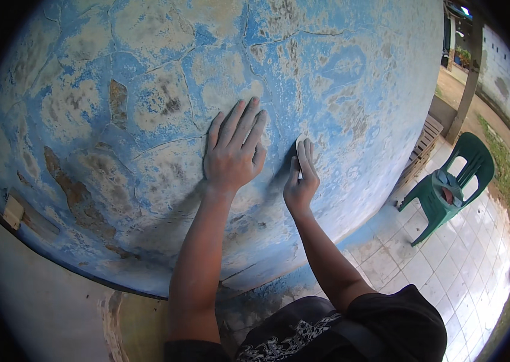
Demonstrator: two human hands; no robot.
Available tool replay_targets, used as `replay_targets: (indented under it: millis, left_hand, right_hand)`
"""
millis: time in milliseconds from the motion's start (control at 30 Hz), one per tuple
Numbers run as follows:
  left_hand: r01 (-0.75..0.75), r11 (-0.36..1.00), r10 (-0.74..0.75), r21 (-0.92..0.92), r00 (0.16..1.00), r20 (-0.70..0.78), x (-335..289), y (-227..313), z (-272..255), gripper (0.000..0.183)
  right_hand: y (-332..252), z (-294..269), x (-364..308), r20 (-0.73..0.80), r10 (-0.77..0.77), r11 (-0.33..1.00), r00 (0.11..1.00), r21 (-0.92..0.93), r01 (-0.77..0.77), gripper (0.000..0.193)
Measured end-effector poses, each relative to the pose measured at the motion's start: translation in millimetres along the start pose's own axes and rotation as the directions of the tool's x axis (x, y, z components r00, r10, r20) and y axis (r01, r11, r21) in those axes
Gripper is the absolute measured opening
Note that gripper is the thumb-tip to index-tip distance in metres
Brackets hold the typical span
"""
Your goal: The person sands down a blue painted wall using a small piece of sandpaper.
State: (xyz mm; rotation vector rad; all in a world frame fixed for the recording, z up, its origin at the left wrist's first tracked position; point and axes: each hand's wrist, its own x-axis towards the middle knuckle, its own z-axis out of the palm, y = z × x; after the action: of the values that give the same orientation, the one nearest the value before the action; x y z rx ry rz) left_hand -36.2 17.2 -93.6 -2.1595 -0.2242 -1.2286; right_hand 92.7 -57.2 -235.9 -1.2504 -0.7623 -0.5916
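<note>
Presently, from the head view, the left hand (234, 160) lies palm-down on the wall (351, 108), fingers extended and slightly spread, holding nothing. To its right and slightly lower, the right hand (303, 184) grips a thin, pale flat piece (300, 141) between thumb and fingers; the piece is positioned at the wall surface, its far side hidden, so full contact cannot be confirmed. Grey-white dust coats the fingers of both hands. The wall surface shows blue paint, pale patches, branching cracks and brown exposed areas. A small cream plate (13, 212) is located at lower left. At right, a green plastic chair (472, 160) stands on the tiled floor (400, 241), objects resting on its seat.
</note>
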Motion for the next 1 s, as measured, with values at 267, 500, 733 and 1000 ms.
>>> replay_targets:
  millis: [267,500,733,1000]
  left_hand:
    - [-0.144,0.989,0.138,0.022,0.976,0.166,-9.7,-35.1,-34.2,0.057]
    - [-0.287,0.955,0.263,0.069,0.933,0.246,5.8,-25.2,-21.3,0.062]
    - [-0.399,0.917,0.387,-0.018,0.876,0.286,16.9,-27.9,-9.6,0.055]
    - [-0.378,0.925,0.375,-0.030,0.902,0.214,18.9,-17.1,-7.0,0.046]
  right_hand:
    - [-29.5,-20.2,-5.1,0.049,-0.104,0.989,0.993,0.115,0.098,0.039]
    - [-16.1,-28.4,-25.7,-0.071,0.153,0.988,0.986,-0.015,-0.154,0.038]
    - [-39.0,18.3,-19.8,0.026,0.034,0.997,0.999,-0.070,-0.032,0.048]
    - [63.5,-9.7,-66.8,-0.177,0.608,0.791,0.774,0.054,-0.610,0.039]
